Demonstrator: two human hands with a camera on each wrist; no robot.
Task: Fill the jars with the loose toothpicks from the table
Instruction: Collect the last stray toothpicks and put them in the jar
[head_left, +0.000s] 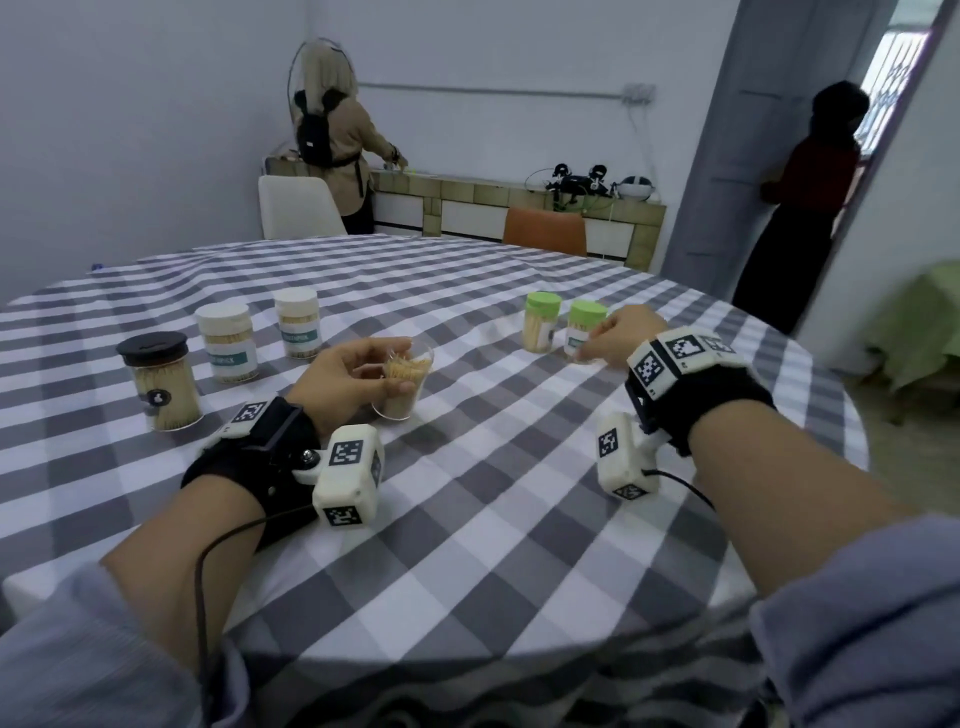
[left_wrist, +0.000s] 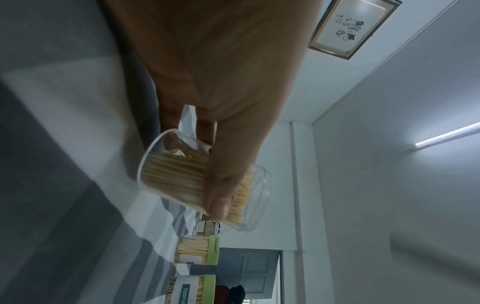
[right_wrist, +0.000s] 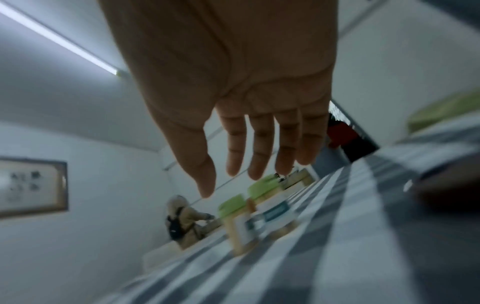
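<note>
Head view: my left hand (head_left: 345, 379) grips an open clear jar (head_left: 402, 387) packed with toothpicks (head_left: 408, 370), near table centre, lifted or tilted off the checked cloth (head_left: 467, 519); left wrist view shows the thumb (left_wrist: 221, 197) across the jar wall, sticks filling it close to the rim. My right hand (head_left: 618, 338) is out at 1 o'clock, just beside the nearer green-lid jar (head_left: 584, 332); right wrist view shows fingers (right_wrist: 259, 148) straight and spread, holding nothing, though the picture is blurred. Can't tell if fingertips touch that jar. Second green-lid jar (head_left: 543, 322) sits just left of it, both capped and full-looking. At 10 to 11 o'clock: black-lid jar (head_left: 158, 382), two white-lid jars (head_left: 228, 343) (head_left: 297, 330), all capped with sticks inside

Progress, my judgement: nearly done. Five jars closed and stocked, sixth in my left hand looks full but has no lid on. No loose toothpicks visible on the cloth in any view. What's left seems to be capping this last jar; I can't see a spare lid anywhere, maybe hidden behind my right hand
</note>
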